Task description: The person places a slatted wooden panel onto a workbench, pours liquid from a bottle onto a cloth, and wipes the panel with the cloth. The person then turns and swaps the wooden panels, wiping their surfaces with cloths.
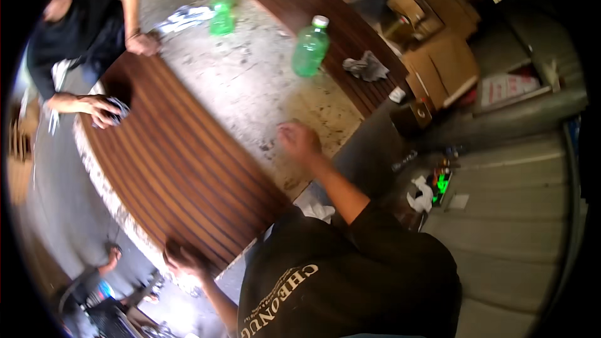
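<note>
A brown slatted wood panel (181, 169) with dark grooves lies on a pale, stained worktable (231, 81). My left hand (183, 259) is at the panel's near left corner, fingers apart, with no object visible in it. My right hand (300, 142) is over the bare tabletop, right of the panel. Its fingers look partly bent but are smeared by motion, and I cannot see anything in them. Across the table, a co-worker's hand (97, 109) presses a dark crumpled cloth (117, 111) on the panel's far end. The co-worker's other hand (143, 44) rests near the panel's far edge.
Two green bottles (310, 50) (221, 12) stand on the table. A second dark slatted panel (313, 12) lies along its right side, bearing a grey crumpled rag (367, 66). Cardboard boxes (441, 66) are piled at the right. Another person (94, 294) is at lower left.
</note>
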